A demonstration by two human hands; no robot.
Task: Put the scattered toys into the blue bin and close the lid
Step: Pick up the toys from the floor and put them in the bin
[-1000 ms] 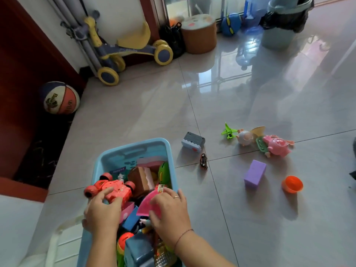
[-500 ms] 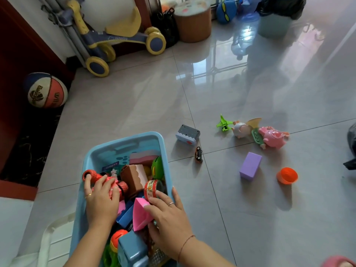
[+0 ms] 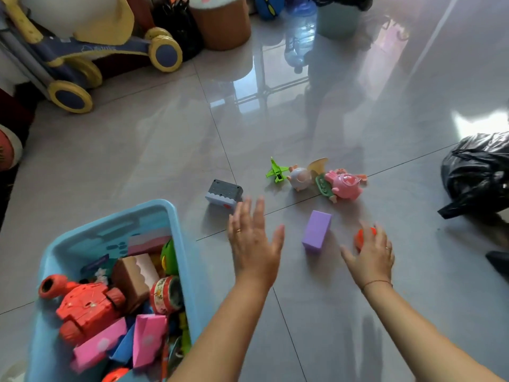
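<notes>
The blue bin (image 3: 110,224) stands at the lower left, full of toys, with a red car (image 3: 85,307) on top. On the floor to its right lie a grey shark block (image 3: 224,194), a green plane (image 3: 276,170), a white pig figure (image 3: 300,179), a pink pig toy (image 3: 344,186), a purple block (image 3: 316,232) and an orange cup (image 3: 363,235). My left hand (image 3: 254,244) hovers open, fingers spread, just below the grey block. My right hand (image 3: 369,255) is spread over the orange cup and hides part of it.
A yellow and blue ride-on scooter (image 3: 82,51) and a brown stool (image 3: 220,20) stand by the far wall. A black plastic bag (image 3: 476,172) lies at the right edge. A basketball (image 3: 7,150) shows at the left edge. Glossy tiles stretch between them.
Both hands have left the toys in the bin and moved out to the right over the floor toys. The view has shifted closer to the floor.
</notes>
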